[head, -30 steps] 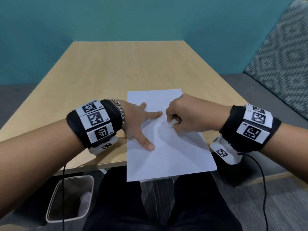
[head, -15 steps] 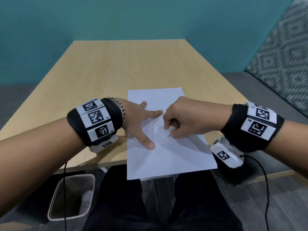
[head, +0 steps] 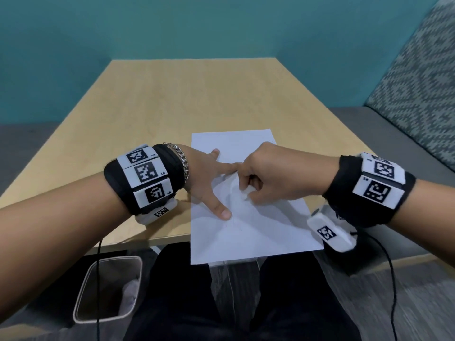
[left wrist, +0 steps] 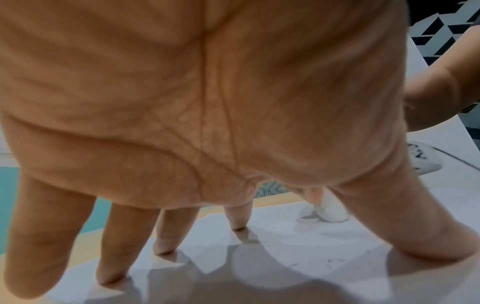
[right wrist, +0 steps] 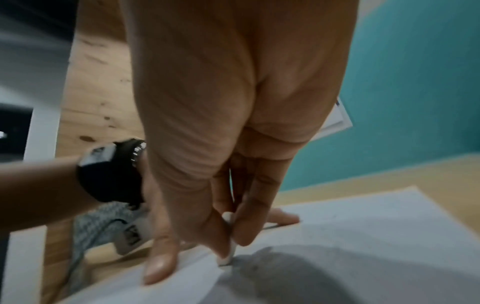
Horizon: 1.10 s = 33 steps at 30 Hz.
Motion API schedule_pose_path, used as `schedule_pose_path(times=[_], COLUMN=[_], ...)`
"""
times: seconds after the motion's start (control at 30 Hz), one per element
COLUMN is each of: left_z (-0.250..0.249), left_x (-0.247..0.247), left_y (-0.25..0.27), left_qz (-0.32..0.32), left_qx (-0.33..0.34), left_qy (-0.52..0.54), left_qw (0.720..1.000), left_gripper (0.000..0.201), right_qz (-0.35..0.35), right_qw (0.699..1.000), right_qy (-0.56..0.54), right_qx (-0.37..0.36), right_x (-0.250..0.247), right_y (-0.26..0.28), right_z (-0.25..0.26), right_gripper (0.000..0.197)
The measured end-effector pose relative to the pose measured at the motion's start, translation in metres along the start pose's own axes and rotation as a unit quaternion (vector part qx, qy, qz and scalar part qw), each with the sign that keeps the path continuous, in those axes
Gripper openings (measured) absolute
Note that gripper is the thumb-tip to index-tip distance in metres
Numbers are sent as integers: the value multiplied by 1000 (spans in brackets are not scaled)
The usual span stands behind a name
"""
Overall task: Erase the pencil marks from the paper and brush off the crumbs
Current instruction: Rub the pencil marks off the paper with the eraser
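Note:
A white sheet of paper point(head: 258, 232) lies on the wooden table point(head: 197, 94), its near end hanging over the front edge. My left hand point(head: 209, 180) is spread flat on the sheet's left part, fingertips point(left wrist: 166, 248) and thumb pressing it down. My right hand point(head: 248, 190) pinches a small white eraser point(head: 245, 194) between thumb and fingers, its tip on the paper just right of my left index finger. The eraser point(right wrist: 228, 255) also shows in the right wrist view, and in the left wrist view the eraser point(left wrist: 332, 211) stands on the sheet. Faint pencil lines point(head: 236, 225) and dark crumbs point(left wrist: 330, 262) remain.
A waste bin point(head: 108, 289) stands on the floor under the table's front left edge. A bench with a patterned cushion point(head: 418, 94) runs along the right. The teal wall point(head: 221, 25) closes the far side. My dark-trousered legs point(head: 197, 303) are below the overhanging paper.
My right hand has slid the eraser a little left and toward me across the paper. The left hand has stayed pressed on the sheet.

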<state>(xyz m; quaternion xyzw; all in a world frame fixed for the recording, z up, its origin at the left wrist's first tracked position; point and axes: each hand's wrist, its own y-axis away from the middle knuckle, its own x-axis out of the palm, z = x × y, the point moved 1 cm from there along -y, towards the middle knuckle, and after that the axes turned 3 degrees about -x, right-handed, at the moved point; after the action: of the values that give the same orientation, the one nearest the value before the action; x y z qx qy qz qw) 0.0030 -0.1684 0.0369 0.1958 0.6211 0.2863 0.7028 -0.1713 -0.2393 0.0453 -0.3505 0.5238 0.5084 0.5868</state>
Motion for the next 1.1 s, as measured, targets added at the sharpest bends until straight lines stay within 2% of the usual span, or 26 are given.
schedule_pose_path(times=[0.07,0.2,0.37,0.53,0.7,0.87,1.0,1.1], left_z=[0,1,1,1,2,0,1,0], left_x=[0,2,2,2,2,1,1,1], left_y=[-2,-3,-3,-3,-3,-2,-2,-3], left_qz=[0,-5,-1,-5,-2,-4,-2,-4], left_qx=[1,-6,2,-2,-1,-4,-2,-2], left_qy=[-3,-5,1,-6,-2,-4,-5,-7], left_qw=[1000,1000,1000,1000,1000,1000,1000,1000], left_gripper=[133,137,143,139,142,136,136,137], right_qz=[12,-36,20,-27,26,-20,27,5], right_qw=[1000,998,1000,998,1000,998,1000,999], right_qy=[5,32,-6,34,12,32,8,27], right_qx=[-4,41,3,39,3,42,3,28], right_x=[0,-6,1,-2,-1,-2,1,-4], right_y=[1,2,15,5,13,8,15,10], right_z=[1,-19,1,-16,-1,-16,0,-11], right_gripper=[20,16,15,13,13,11,11,9])
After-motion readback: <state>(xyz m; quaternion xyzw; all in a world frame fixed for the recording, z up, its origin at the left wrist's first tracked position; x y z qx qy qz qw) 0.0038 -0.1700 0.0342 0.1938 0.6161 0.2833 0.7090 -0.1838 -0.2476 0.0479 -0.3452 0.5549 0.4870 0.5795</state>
